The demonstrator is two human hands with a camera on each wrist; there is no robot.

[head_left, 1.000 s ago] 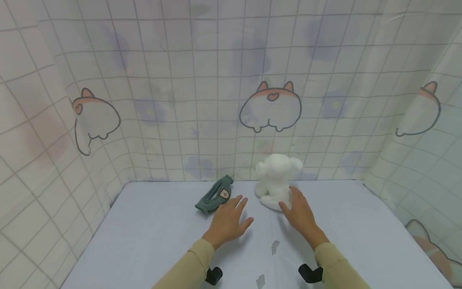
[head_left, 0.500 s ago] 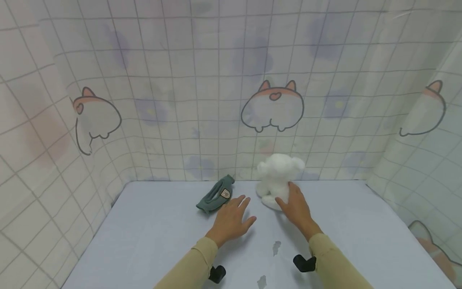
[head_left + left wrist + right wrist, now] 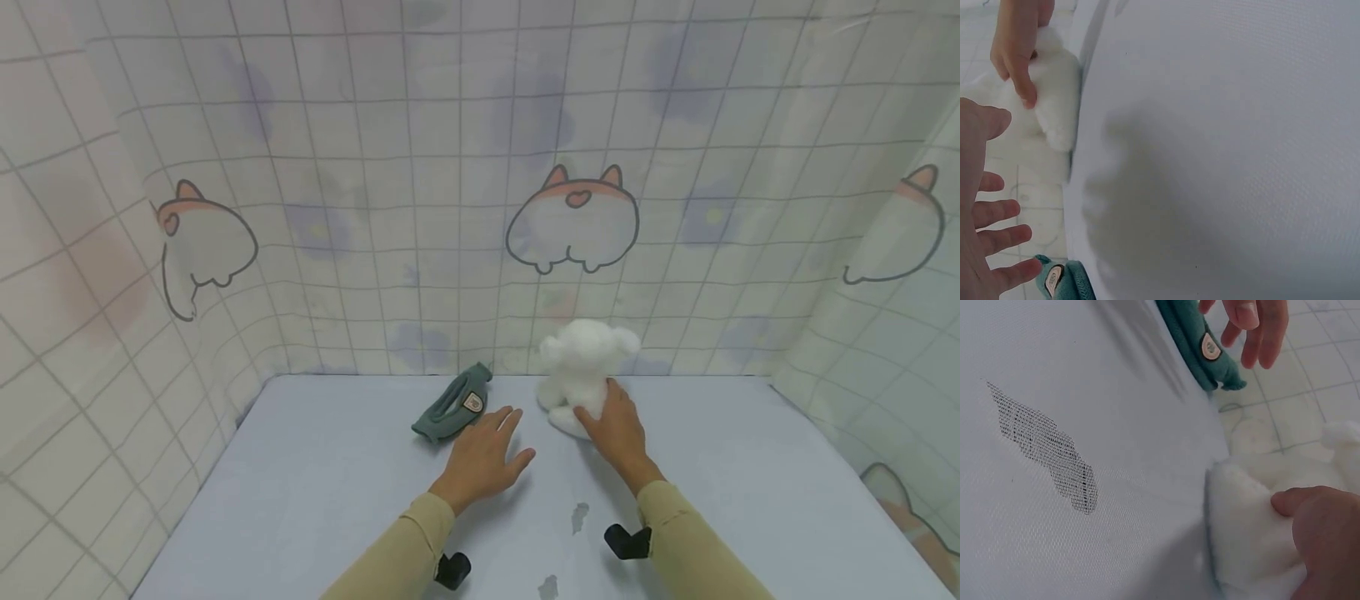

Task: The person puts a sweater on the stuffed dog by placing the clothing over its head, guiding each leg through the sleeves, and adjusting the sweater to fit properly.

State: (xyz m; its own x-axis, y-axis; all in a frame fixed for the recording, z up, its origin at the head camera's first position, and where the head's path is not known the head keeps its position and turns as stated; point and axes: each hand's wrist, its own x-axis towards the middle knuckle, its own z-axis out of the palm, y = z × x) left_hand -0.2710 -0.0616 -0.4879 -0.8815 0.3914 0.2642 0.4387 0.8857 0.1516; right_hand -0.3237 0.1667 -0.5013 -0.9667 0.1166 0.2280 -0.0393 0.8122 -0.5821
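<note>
A white plush animal [image 3: 587,358] sits upright at the back of the table, close to the wall. My right hand [image 3: 621,435] grips its lower right side, the thumb [image 3: 1285,503] sinking into the soft fur and the fingers on the far side partly hidden. To the left lies a small teal knitted garment [image 3: 435,427] with an opening in it and a pale badge. My left hand [image 3: 480,465] hovers over the table just in front of this garment, fingers spread and holding nothing. Its fingertips overlap the garment's edge in the left wrist view.
A white cloth covers the table [image 3: 315,492], with grey worn patches [image 3: 580,517] between my forearms. Behind and at both sides hangs a gridded curtain [image 3: 360,208] with printed corgis. Black mounts [image 3: 628,542] stick out from both wrists.
My right hand has moved forward and left onto the plush animal, and its thumb now presses into it. The left hand stays nearly still. The head view has turned slightly left.
</note>
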